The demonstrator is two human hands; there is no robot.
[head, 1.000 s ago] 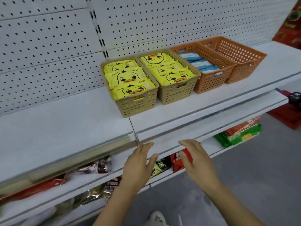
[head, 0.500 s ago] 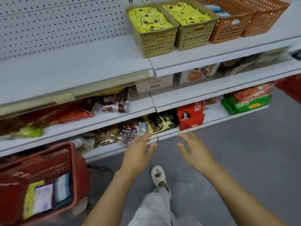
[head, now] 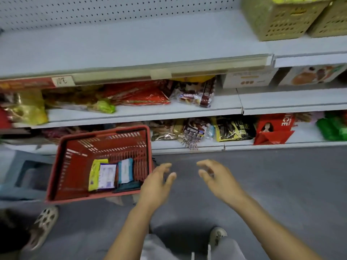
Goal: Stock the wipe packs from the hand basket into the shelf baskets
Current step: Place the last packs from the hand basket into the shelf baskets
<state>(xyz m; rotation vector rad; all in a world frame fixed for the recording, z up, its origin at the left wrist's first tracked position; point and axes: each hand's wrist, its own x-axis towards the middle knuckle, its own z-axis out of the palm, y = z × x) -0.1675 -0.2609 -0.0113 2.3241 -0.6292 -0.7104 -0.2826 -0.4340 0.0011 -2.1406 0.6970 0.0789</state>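
Hovering empty beside the red hand basket (head: 75, 175), left hand (head: 155, 182) and right hand (head: 219, 179) loose-fingered, ready for wipe packs (head: 107, 175) (parked below the shelf baskets (head: 277, 21), presumably for short lifts).

The hand basket (head: 75, 177) is red with slotted walls, holding a yellow pack (head: 94, 173) and a blue-and-white pack (head: 124, 170). The shelf basket (head: 277, 23) is olive-tan, dotted with holes.

Open-topped, the red hand basket (head: 93, 196) leaves its wipe packs (head: 105, 175) reachable from above. Its side wall stands between them and the left hand (head: 155, 184).
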